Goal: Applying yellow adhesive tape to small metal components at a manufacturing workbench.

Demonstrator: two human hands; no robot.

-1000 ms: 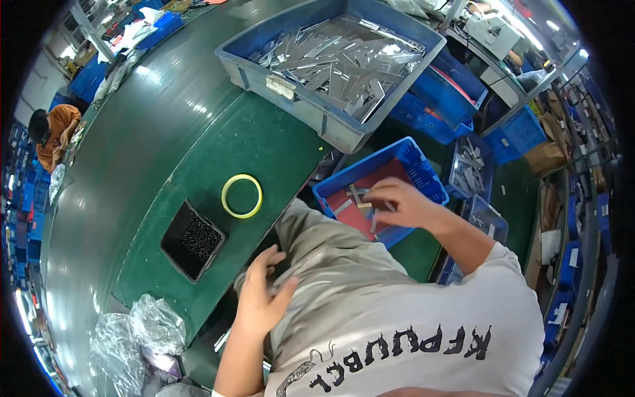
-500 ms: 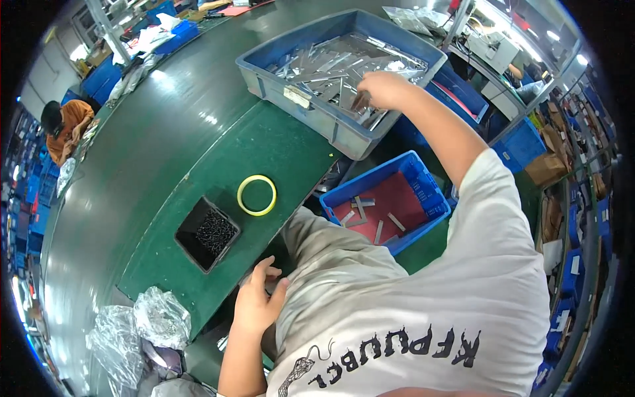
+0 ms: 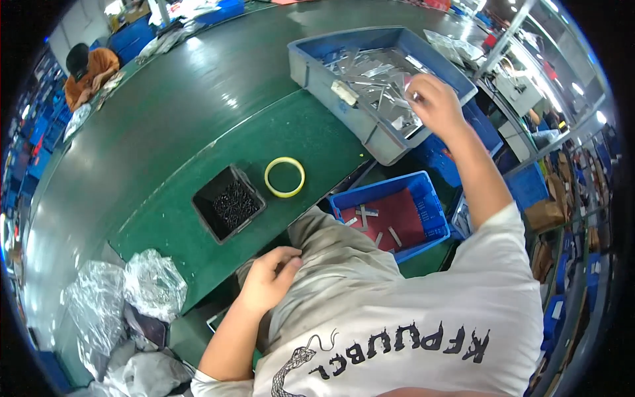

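At one o'clock the right hand [image 3: 433, 104] curls over metal strips [image 3: 372, 83] in the grey bin [image 3: 367, 129] — pinching one or not, I can't tell — likely light, stiff, slick, best edge-held; the left hand [image 3: 270, 279], at seven, half-curled.

Flat metal strips [image 3: 380, 86] with a bright, smooth sheen filled a scuffed, dull grey-blue plastic tub [image 3: 370, 124]. The blue crate [image 3: 431, 210] was moulded plastic, its red lining [image 3: 407, 213] matt. Small glossy dark pieces [image 3: 235, 204] lay in a black plastic bin [image 3: 210, 193]. The yellow ring [image 3: 286, 194] looked smooth. The green worktop [image 3: 317, 132] had a low, speckled sheen; the conveyor belt [image 3: 172, 86] shone. Clear plastic bags [image 3: 155, 284] were crinkled and glossy, the white T-shirt [image 3: 423, 304] and trousers [image 3: 337, 246] matt cloth.
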